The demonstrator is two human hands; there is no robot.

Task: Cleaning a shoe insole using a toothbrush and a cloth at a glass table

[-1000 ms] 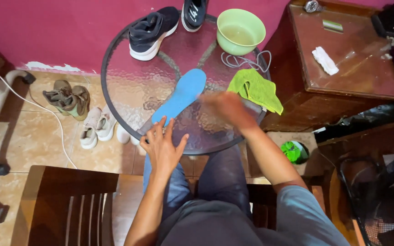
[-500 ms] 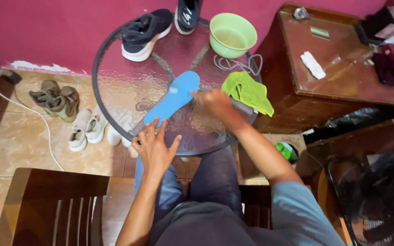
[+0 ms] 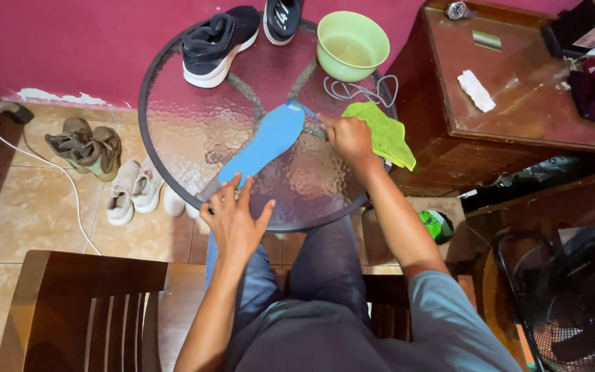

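A long blue insole [image 3: 263, 145] lies slantwise on a round glass table [image 3: 147, 103]. My left hand [image 3: 234, 219] rests flat with spread fingers on the insole's near heel end, pinning it down. My right hand [image 3: 348, 136] is closed around a small blue brush [image 3: 301, 108], whose head touches the far toe end of the insole. A crumpled green cloth [image 3: 383, 131] lies just right of that hand. A green bowl [image 3: 352, 45] with liquid stands at the far edge, with white laces [image 3: 359, 89] below it.
Two black sneakers [image 3: 218, 45] sit at the table's far side. A wooden cabinet [image 3: 518, 103] stands to the right, a fan [image 3: 573, 296] at lower right, a wooden chair [image 3: 84, 303] at lower left. Pairs of shoes [image 3: 84, 145] lie on the tiled floor.
My right hand has moved from beside the insole's middle up to its toe end with the brush. My left hand stays on the heel end.
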